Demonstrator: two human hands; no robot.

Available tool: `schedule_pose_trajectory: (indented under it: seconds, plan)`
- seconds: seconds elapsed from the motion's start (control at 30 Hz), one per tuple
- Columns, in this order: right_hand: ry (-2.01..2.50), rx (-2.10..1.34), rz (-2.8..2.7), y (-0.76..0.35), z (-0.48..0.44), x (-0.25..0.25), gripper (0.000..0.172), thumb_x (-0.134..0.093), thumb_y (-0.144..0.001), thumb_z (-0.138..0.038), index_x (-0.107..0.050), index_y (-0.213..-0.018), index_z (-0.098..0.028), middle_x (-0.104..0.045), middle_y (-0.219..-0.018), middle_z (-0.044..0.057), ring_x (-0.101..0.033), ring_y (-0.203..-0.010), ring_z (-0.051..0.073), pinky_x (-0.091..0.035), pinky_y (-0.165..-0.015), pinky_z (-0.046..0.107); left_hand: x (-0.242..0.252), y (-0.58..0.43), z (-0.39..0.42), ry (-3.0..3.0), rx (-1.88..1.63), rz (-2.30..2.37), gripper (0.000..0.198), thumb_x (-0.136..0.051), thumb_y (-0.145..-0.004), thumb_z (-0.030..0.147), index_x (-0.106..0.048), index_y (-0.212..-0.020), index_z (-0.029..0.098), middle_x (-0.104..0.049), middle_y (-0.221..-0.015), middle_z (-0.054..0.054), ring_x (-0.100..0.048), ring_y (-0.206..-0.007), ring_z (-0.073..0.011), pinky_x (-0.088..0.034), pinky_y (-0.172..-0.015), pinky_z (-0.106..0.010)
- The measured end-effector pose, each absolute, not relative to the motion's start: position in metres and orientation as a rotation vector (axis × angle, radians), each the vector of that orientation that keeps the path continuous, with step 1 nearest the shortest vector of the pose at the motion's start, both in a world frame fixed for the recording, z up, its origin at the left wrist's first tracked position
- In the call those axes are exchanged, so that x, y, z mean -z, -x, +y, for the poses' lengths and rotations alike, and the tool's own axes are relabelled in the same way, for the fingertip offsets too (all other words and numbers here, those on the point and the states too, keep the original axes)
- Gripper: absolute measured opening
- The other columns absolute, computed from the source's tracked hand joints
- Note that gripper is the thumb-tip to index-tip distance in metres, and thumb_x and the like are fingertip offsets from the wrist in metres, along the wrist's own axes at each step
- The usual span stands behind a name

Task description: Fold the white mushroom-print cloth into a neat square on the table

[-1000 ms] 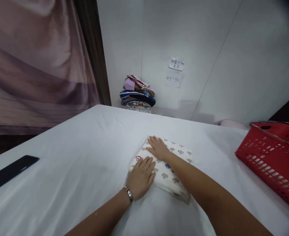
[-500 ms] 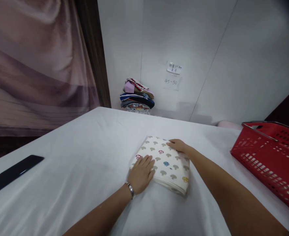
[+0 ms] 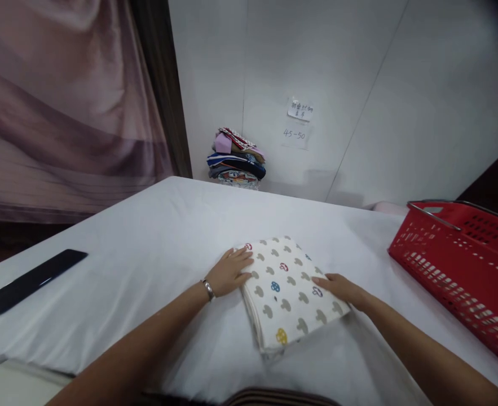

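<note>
Compared with the earlier frame, the folded mushroom-print cloth (image 3: 291, 299) has turned clockwise, so that one of its corners now points to the near edge of the surface (image 3: 164, 248). My left hand (image 3: 229, 274) has gone a little toward the far edge, and my right hand (image 3: 342, 287) has come nearer. The cloth lies flat, closer to the near edge than to the far one, well apart from the red plastic basket (image 3: 464, 254) at the right edge and from the flat black slab (image 3: 32, 282) near the left edge.

The left fingers are straight and slightly spread, resting on the cloth's left border without gripping. The right fingers lie on its right border; if the thumb is pinching below, I cannot tell.

For turning it well, I think both hands should press softly and equally, and move together. The layered side facing the near-left looks to me the easiest to slip, so I would keep its edges aligned and avoid dragging the white covering into wrinkles.
</note>
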State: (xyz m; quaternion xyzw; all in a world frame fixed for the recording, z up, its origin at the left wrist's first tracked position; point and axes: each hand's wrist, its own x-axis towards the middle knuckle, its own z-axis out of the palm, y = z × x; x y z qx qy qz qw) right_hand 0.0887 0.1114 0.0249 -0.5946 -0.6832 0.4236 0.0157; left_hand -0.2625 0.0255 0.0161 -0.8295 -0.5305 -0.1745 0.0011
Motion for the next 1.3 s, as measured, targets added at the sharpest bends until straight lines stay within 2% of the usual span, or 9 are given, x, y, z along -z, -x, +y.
schedule_pose_trajectory:
  seconds: [0.1, 0.23, 0.43, 0.6, 0.77, 0.93, 1.07, 1.17, 1.3]
  plan:
    - [1.84, -0.92, -2.309, -0.089, 0.098, -0.03, 0.062, -0.043, -0.074, -0.066, -0.061, -0.105, -0.015, -0.064, -0.104, 0.013, -0.059, -0.093, 0.028, -0.045, -0.08, 0.038, -0.017, 0.247, 0.01, 2.553, 0.699, -1.722, 0.027, -0.044, -0.084, 0.023, -0.057, -0.108, 0.023, -0.055, -0.122, -0.004, -0.042, -0.12, -0.0199, -0.029, -0.101, -0.044]
    - [1.395, -0.458, -2.474, -0.052, 0.102, -0.05, 0.059, -0.04, -0.081, -0.055, -0.044, -0.127, -0.017, -0.048, -0.129, 0.012, -0.043, -0.118, 0.026, -0.035, -0.096, 0.04, -0.02, 0.223, -0.014, 2.533, 0.882, -1.698, 0.025, -0.043, -0.083, 0.017, -0.06, -0.1, 0.025, -0.062, -0.11, -0.001, -0.05, -0.109, -0.0168, -0.034, -0.097, -0.04]
    - [0.711, -0.358, -2.691, 0.057, 0.098, -0.047, 0.058, -0.035, -0.087, -0.048, -0.034, -0.135, -0.016, -0.031, -0.142, 0.011, -0.021, -0.132, 0.023, -0.02, -0.106, 0.042, -0.016, 0.212, -0.04, 2.425, 0.946, -1.767, 0.02, -0.044, -0.085, 0.021, -0.062, -0.095, 0.022, -0.063, -0.107, -0.004, -0.052, -0.105, -0.0182, -0.039, -0.092, -0.039]
    - [0.65, -0.307, -2.872, 0.11, 0.1, -0.015, 0.058, -0.029, -0.089, -0.049, -0.029, -0.137, -0.016, -0.027, -0.144, 0.01, -0.016, -0.133, 0.023, -0.011, -0.106, 0.046, -0.004, 0.215, -0.046, 2.393, 0.97, -1.812, 0.024, -0.041, -0.087, 0.021, -0.062, -0.1, 0.02, -0.062, -0.109, -0.006, -0.053, -0.104, -0.018, -0.041, -0.09, -0.038]
    - [0.656, -0.313, -2.897, 0.114, 0.103, -0.006, 0.06, -0.025, -0.089, -0.051, -0.025, -0.139, -0.016, -0.022, -0.146, 0.008, -0.013, -0.134, 0.022, -0.008, -0.107, 0.045, -0.002, 0.218, -0.042, 2.406, 1.113, -1.841, 0.023, -0.042, -0.086, 0.02, -0.063, -0.096, 0.021, -0.063, -0.105, -0.004, -0.053, -0.102, -0.0162, -0.041, -0.091, -0.034]
    - [0.685, -0.486, -2.867, 0.1, 0.11, -0.025, 0.059, -0.029, -0.088, -0.051, -0.031, -0.137, -0.017, -0.023, -0.145, 0.009, -0.013, -0.134, 0.023, -0.012, -0.107, 0.044, -0.007, 0.215, -0.042, 2.403, 1.168, -1.857, 0.021, -0.044, -0.086, 0.021, -0.064, -0.092, 0.022, -0.063, -0.101, -0.004, -0.053, -0.099, -0.0158, -0.041, -0.089, -0.034]
    - [1.003, -0.461, -2.567, 0.05, 0.129, -0.032, 0.056, -0.036, -0.086, -0.047, -0.04, -0.132, -0.015, -0.028, -0.143, 0.009, -0.019, -0.133, 0.022, -0.016, -0.108, 0.038, -0.011, 0.211, -0.046, 2.336, 1.202, -1.966, 0.02, -0.047, -0.085, 0.027, -0.066, -0.084, 0.022, -0.062, -0.096, -0.003, -0.051, -0.096, -0.0161, -0.04, -0.087, -0.033]
    - [1.301, -0.596, -2.388, 0.001, 0.138, -0.025, 0.058, -0.044, -0.082, -0.046, -0.039, -0.132, -0.018, -0.039, -0.137, 0.009, -0.033, -0.126, 0.024, -0.024, -0.105, 0.038, -0.013, 0.207, -0.045, 2.207, 1.243, -2.209, 0.02, -0.048, -0.083, 0.031, -0.065, -0.077, 0.022, -0.058, -0.09, -0.002, -0.052, -0.087, -0.0148, -0.042, -0.077, -0.029]
    - [1.663, -0.963, -2.071, -0.042, 0.132, -0.018, 0.073, -0.052, -0.074, -0.055, -0.034, -0.136, -0.018, -0.05, -0.127, 0.013, -0.052, -0.109, 0.026, -0.038, -0.095, 0.037, -0.012, 0.2, -0.036, 2.024, 1.288, -2.532, 0.017, -0.052, -0.078, 0.032, -0.059, -0.069, 0.019, -0.053, -0.081, 0.0, -0.052, -0.067, -0.0106, -0.042, -0.064, -0.026]
